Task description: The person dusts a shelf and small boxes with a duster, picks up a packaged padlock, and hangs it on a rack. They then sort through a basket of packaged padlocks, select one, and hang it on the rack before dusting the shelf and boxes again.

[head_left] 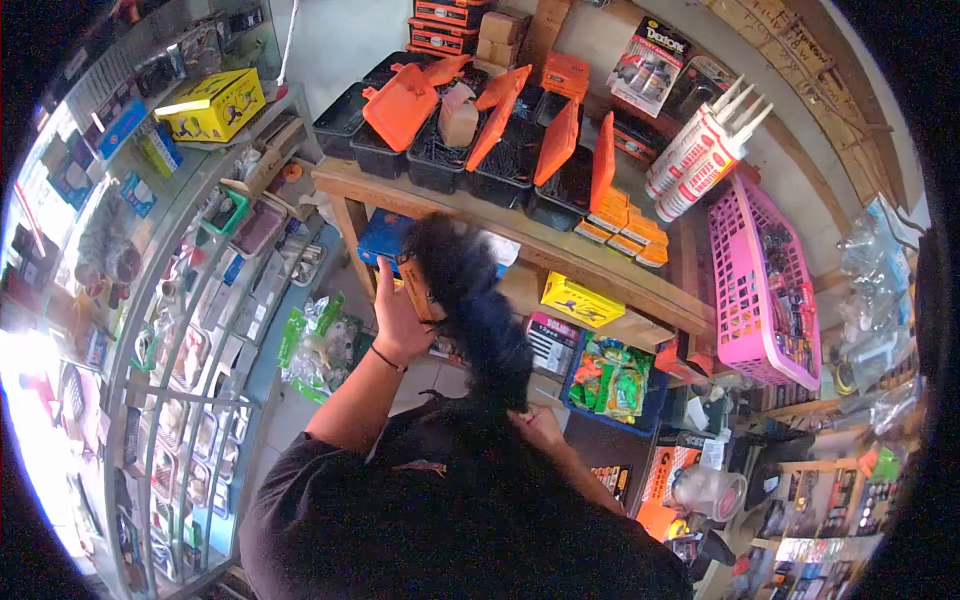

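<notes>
My left hand (398, 318) is raised in front of the wooden bench, its fingers round a narrow orange-brown box (417, 284). Beside the box hangs a dark, fluffy duster (470, 300), blurred, which covers part of the box and of the shelf behind. At the lower end of the duster, my right hand (540, 425) is closed on it; a small red spot shows at the fingers. A blue box (384, 238) lies just beyond my left hand, under the bench top.
Black bins (435, 160) with orange lids line the wooden bench (440, 200). White sealant tubes (695, 160) and a pink basket (765, 290) stand right. Below are a yellow box (583, 300) and a blue crate (650, 415). Glass shelving (150, 400) runs along the left.
</notes>
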A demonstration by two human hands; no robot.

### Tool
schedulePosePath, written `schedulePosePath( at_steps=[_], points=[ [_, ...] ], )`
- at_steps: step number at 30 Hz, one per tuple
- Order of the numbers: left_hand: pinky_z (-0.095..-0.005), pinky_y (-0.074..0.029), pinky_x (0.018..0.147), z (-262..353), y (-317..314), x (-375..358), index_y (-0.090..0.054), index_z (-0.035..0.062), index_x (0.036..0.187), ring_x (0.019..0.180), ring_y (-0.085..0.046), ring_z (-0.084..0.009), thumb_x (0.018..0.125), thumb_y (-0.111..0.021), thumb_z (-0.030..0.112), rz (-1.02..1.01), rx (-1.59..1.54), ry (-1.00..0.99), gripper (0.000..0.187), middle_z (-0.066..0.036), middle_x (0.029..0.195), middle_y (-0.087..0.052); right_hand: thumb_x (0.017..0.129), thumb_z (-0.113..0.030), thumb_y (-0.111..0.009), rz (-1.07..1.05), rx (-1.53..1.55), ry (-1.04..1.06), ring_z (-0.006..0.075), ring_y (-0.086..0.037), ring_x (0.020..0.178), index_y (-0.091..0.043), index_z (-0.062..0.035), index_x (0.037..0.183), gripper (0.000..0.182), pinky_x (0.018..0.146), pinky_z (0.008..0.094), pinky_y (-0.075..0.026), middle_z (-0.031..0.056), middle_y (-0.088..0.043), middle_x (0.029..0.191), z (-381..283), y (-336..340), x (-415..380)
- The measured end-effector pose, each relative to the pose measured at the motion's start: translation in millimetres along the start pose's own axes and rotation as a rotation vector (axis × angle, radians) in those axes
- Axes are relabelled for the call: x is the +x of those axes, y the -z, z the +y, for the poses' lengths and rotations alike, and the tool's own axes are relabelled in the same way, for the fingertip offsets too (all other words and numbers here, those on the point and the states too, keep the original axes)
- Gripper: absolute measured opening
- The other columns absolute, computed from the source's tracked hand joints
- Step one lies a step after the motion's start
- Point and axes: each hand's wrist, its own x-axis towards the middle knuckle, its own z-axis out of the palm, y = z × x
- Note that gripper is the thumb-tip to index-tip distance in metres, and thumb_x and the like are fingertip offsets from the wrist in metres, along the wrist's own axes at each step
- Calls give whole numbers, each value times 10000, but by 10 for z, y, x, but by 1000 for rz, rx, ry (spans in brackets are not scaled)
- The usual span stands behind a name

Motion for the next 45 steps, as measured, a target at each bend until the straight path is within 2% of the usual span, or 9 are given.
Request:
schedulePosePath(
  at_steps=[2, 8, 10, 14, 26, 30, 32, 33, 45],
  points=[
    [-457, -394, 897, -62, -91, 70, -356, 77, 1254, 1095, -460, -339, 803, -329, 627, 196, 687, -84, 712, -153, 1267, -402, 788, -235, -601, -14, -156, 163, 188, -525, 573, -573, -36, 800, 201, 587, 325, -435, 85, -593, 657, 166, -57, 43],
    [-451, -419, 873, -4, -24, 58, -266, 89, 1295, 1121, -431, -344, 813, -379, 578, 163, 132, -35, 696, -161, 1294, -369, 756, -221, -606, 176, -12, 130, 260, -525, 484, -564, -11, 799, 218, 508, 339, -424, 155, -567, 606, 148, -135, -69],
    [-430, -424, 870, -106, -16, 151, -382, 80, 1236, 1091, -469, -307, 805, -339, 622, 276, 826, -79, 695, -150, 1261, -415, 742, -225, -621, 86, -73, 143, 274, -543, 508, -572, -15, 783, 219, 511, 351, -430, 156, -560, 607, 150, -64, -157],
    [-443, -458, 821, -154, -100, 165, -371, 90, 1239, 1007, -518, -349, 788, -327, 651, 355, 62, 14, 720, -175, 1240, -428, 757, -213, -622, 180, 55, -176, 133, -504, 573, -597, -29, 827, 198, 563, 302, -431, 95, -592, 662, 87, -27, -278],
    [-629, -282, 903, -232, 232, 290, -262, 165, 1325, 1107, -406, -435, 768, -330, 669, 52, 160, 123, 754, -162, 1307, -352, 740, -210, -653, 169, -92, 3, 148, -477, 508, -572, 7, 768, 233, 518, 301, -420, 127, -563, 601, 236, -99, -446],
    [-668, -308, 851, -243, 143, 297, -271, 156, 1323, 1083, -421, -443, 792, -319, 638, 534, -140, 11, 719, -156, 1294, -364, 747, -214, -621, 146, 13, -140, 235, -555, 572, -594, -13, 841, 224, 557, 333, -456, 148, -595, 655, -91, 19, -466],
    [-606, -310, 903, -362, 139, 325, -266, 132, 1328, 1122, -412, -398, 810, -296, 625, 282, 1128, 72, 715, -136, 1316, -349, 734, -204, -611, 97, -63, -148, 299, -602, 629, -608, -37, 895, 232, 583, 354, -479, 169, -614, 699, -79, 70, -465],
    [-532, -312, 949, -310, 79, 351, -260, 106, 1329, 1164, -391, -344, 813, -289, 622, 98, 382, 156, 730, -122, 1338, -325, 732, -206, -614, 122, -76, -96, 297, -599, 614, -607, -38, 881, 224, 570, 359, -474, 161, -614, 687, -33, 83, -467],
    [-397, -380, 900, -811, -134, 669, -394, 60, 1234, 1039, -492, -262, 787, -318, 664, 241, 180, 229, 755, -113, 1156, -501, 748, -212, -630, 264, 145, 22, 133, -536, 534, -601, -21, 863, 225, 520, 304, -430, 95, -594, 633, 553, 71, -495]
  ],
)
